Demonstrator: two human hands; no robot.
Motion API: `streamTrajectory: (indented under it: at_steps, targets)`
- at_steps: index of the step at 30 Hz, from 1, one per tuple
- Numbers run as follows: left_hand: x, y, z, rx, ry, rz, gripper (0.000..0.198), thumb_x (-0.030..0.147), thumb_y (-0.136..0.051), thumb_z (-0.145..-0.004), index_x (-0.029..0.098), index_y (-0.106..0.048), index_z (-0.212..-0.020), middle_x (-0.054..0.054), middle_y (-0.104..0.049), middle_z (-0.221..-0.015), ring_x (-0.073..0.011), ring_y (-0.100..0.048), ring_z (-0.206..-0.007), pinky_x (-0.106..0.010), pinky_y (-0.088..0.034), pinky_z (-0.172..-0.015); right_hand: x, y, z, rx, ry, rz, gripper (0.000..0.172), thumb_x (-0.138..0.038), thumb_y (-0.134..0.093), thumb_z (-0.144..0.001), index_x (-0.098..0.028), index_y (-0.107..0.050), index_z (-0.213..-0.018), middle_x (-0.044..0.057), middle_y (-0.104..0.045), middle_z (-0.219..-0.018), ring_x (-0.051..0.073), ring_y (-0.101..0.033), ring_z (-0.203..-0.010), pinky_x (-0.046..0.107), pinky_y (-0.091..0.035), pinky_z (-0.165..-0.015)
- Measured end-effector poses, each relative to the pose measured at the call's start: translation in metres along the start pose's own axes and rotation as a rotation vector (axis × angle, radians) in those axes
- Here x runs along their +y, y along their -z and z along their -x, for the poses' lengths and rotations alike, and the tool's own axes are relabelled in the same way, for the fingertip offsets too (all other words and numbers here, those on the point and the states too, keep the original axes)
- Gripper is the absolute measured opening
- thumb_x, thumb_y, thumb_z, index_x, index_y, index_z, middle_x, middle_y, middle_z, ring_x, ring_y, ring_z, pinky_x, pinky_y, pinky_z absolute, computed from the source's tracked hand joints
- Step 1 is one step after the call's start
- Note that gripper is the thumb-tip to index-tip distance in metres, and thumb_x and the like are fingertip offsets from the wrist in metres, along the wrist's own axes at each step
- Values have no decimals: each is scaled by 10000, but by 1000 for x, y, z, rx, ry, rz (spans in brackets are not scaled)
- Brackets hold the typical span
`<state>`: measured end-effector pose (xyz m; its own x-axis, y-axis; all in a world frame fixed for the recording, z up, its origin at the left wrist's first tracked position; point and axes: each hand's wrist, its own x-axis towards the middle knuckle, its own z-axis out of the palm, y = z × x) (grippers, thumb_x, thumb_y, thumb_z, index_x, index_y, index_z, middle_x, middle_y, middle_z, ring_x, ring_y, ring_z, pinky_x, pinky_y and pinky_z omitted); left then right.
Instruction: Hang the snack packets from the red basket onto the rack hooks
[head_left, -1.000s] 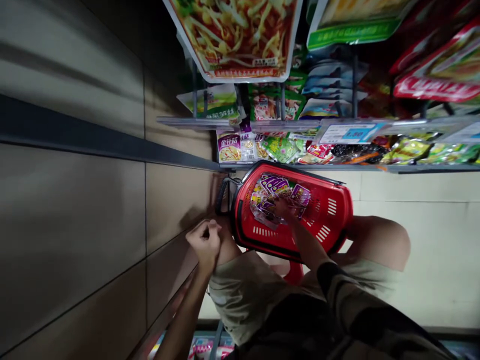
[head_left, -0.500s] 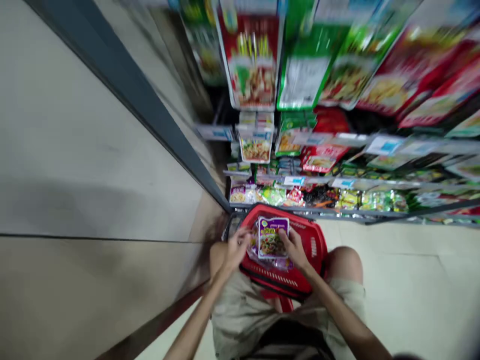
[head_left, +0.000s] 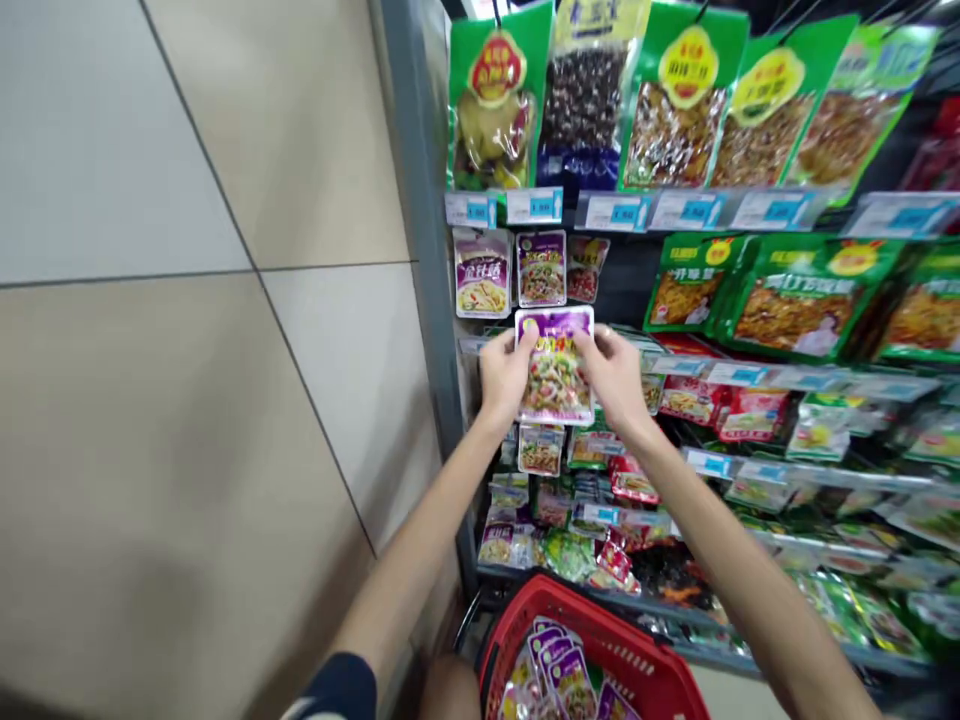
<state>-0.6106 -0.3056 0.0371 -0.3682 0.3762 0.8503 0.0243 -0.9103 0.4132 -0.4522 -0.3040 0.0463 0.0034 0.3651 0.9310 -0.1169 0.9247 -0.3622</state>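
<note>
Purple-topped food sachet [head_left: 555,366], upright in mid-air before a metal shelf rack [head_left: 427,230], pinched along its side edges by the left hand [head_left: 505,380] and right hand [head_left: 615,378], both narrow around it. Below, a red plastic shopping basket [head_left: 600,625], more purple sachets [head_left: 555,665] heaped inside.

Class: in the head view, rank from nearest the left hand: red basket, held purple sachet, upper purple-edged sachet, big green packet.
1. held purple sachet: gripped by the left hand.
2. upper purple-edged sachet: just above.
3. red basket: below.
4. big green packet: far right.
</note>
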Motion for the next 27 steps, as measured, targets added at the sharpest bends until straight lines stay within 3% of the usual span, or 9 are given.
streamTrajectory:
  at_steps: [4, 7, 12, 19, 27]
  targets:
    - [5, -23, -102, 227, -133, -29, 359, 439, -900, -865, 199, -655, -973, -56, -745, -876, -191, -712, -803, -320, -580, -801, 6, -33, -103, 51, 92, 30, 530, -678, -702, -904, -153, -761, -862, 53, -737, -818, 187, -620, -796, 290, -495, -721]
    - [6, -29, -139, 314, -239, -50, 362, 416, -880, -894, 226, -579, -968, -36, -722, -874, -176, -710, -820, -306, -569, -819, 15, -52, -144, 116, 133, 80, 626, -759, -651, -905, -145, -744, -826, 47, -712, -777, 181, -608, -787, 278, -488, -719]
    - [13, -32, -154, 290, -364, 29, 367, 442, -859, -917, 226, -571, -990, -35, -721, -911, -166, -722, -862, -287, -563, -830, 14, -61, -160, 167, 183, 59, 646, -775, -612, -933, -148, -748, -853, 32, -696, -765, 184, -631, -791, 283, -517, -739]
    - [4, -39, -185, 337, -256, 60, 460, 548, -911, -842, 206, -618, -935, -57, -723, -892, -201, -728, -862, -319, -565, -811, 22, -66, -190, 176, 198, 45, 618, -765, -646, -921, -159, -743, -842, 50, -708, -776, 208, -679, -821, 324, -575, -789]
    - [4, -43, -193, 293, -315, 2, 448, 538, -917, -838, 217, -613, -910, -45, -694, -860, -230, -729, -896, -362, -594, -856, 28, -65, -200, 226, 184, 46, 552, -684, -616, -958, -152, -732, -864, 57, -707, -796, 211, -696, -833, 345, -586, -792]
